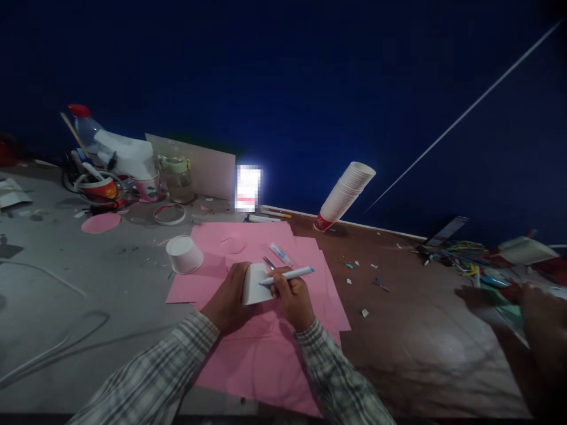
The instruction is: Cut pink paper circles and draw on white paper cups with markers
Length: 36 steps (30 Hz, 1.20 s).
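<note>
My left hand (230,292) is closed around a white paper cup (257,284), which it holds tilted over pink paper sheets (266,366). A white marker pen with a blue end (295,273) is pinched in my right hand (290,295), its tip at the cup's side. Just behind the cup lie scissors (268,262), partly hidden, and a clear tube with blue inside (280,254). Another white paper cup (183,255) stands upside down at the left edge of the pink sheets.
A leaning stack of paper cups (348,195) stands by the blue wall. A lit phone screen (248,188), a glass jar (176,180) and a red cup of tools (100,190) line the back. At right, another person's hands (505,307) work near coloured strips (473,257).
</note>
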Motion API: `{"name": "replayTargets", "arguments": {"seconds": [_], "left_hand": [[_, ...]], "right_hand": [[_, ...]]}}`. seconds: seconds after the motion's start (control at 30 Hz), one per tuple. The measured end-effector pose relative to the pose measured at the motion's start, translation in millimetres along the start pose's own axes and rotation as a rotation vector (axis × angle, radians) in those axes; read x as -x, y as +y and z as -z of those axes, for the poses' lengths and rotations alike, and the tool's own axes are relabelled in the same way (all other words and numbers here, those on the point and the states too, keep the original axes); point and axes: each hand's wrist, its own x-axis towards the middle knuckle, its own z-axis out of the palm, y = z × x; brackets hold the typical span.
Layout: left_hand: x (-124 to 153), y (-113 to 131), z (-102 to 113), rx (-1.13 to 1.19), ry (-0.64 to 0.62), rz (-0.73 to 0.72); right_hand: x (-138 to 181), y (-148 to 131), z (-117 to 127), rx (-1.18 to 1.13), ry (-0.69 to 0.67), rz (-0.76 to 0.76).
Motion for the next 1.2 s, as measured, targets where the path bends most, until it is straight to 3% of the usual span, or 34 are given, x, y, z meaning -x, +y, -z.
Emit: {"name": "replayTargets", "arguments": {"seconds": [0.73, 1.2], "left_hand": [[-1, 1, -1, 0.011, 0.031, 0.02], [-2, 1, 0, 0.012, 0.008, 0.014]], "right_hand": [[-3, -3, -1, 0.015, 0.025, 0.022], [-3, -2, 9, 0.012, -0.114, -0.024]]}}
